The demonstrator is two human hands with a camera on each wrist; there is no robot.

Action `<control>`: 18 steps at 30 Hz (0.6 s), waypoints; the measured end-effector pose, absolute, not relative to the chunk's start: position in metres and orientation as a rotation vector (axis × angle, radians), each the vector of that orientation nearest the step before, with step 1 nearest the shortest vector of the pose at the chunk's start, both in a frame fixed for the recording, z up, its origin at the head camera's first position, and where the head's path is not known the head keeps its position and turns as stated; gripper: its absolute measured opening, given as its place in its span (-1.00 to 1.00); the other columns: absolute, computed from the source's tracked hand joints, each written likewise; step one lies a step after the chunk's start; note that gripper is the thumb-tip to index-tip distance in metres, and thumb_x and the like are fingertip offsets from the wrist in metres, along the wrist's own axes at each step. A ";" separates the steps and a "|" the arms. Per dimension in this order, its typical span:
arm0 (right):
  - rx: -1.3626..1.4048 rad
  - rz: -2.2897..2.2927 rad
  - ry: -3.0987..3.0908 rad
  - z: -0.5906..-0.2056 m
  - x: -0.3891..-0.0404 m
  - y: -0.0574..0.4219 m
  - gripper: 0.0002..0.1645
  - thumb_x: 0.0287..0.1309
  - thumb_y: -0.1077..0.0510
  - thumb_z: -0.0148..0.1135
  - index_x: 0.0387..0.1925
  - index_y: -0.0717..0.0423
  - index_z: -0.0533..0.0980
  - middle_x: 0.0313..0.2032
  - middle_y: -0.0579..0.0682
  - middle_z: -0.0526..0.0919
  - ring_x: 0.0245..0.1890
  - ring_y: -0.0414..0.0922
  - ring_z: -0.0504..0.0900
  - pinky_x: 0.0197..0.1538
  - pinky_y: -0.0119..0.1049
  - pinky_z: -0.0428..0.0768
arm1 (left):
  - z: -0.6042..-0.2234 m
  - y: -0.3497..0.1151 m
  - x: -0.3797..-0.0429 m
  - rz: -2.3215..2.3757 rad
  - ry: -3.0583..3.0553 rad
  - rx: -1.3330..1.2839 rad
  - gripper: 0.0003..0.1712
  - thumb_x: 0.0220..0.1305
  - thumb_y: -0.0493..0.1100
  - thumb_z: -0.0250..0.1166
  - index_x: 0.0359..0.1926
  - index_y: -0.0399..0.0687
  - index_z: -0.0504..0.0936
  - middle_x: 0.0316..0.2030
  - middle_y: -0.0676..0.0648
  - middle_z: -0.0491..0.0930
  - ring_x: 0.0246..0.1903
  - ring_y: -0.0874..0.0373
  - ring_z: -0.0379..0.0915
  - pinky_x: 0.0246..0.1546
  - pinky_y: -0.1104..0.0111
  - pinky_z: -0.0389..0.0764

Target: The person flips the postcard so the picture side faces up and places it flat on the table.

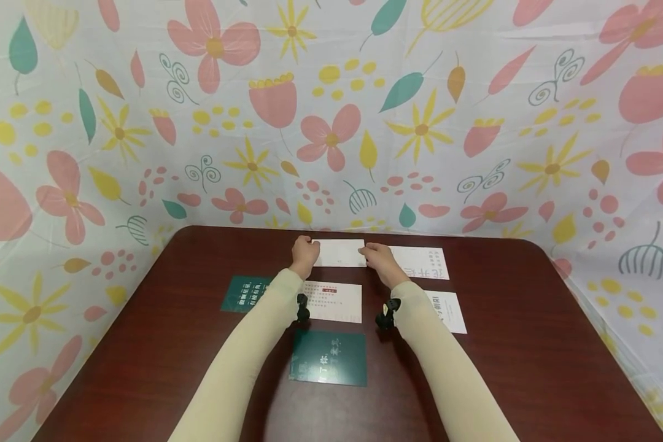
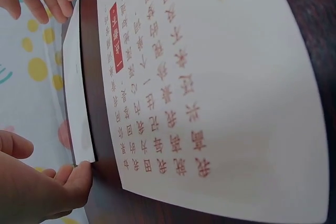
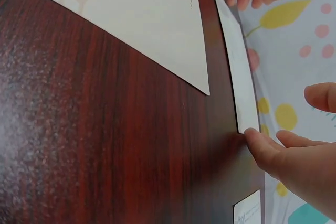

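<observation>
At the back of the table lies a blank-looking white card (image 1: 339,253) between my two hands. My left hand (image 1: 305,253) touches its left end with the fingertips, the thumb held apart. At the opposite end, the fingertips of my right hand (image 1: 383,261) rest against the corner, thumb also away from the card. The left wrist view shows the same white card (image 2: 77,93) edge-on beside my left hand (image 2: 47,187). Nearer to me is a cream card with red print (image 2: 231,103), partly covered by my left forearm in the head view.
A dark green card (image 1: 243,293) lies left of the cream one, and another green card (image 1: 328,359) in front. Two white printed cards (image 1: 422,264) lie on the right, the nearer partly behind my right sleeve. A flowered cloth (image 1: 331,141) hangs behind the brown table (image 1: 530,344).
</observation>
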State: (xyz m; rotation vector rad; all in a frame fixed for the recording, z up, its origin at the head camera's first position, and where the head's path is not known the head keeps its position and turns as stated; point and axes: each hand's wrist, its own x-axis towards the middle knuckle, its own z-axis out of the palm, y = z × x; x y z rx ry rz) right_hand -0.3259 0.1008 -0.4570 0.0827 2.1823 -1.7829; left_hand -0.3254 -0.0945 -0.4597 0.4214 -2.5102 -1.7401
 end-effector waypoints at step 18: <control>0.166 -1.891 2.089 -0.456 -0.326 0.097 -0.30 0.40 0.14 -0.01 0.42 0.38 0.05 0.39 0.27 0.14 0.35 0.13 0.24 0.32 -0.15 0.31 | -0.455 -0.109 -0.326 -1.875 -2.434 0.583 -0.57 0.35 -0.32 0.07 0.21 -0.38 0.42 0.18 -0.31 0.40 0.20 -0.17 0.33 0.15 0.07 0.43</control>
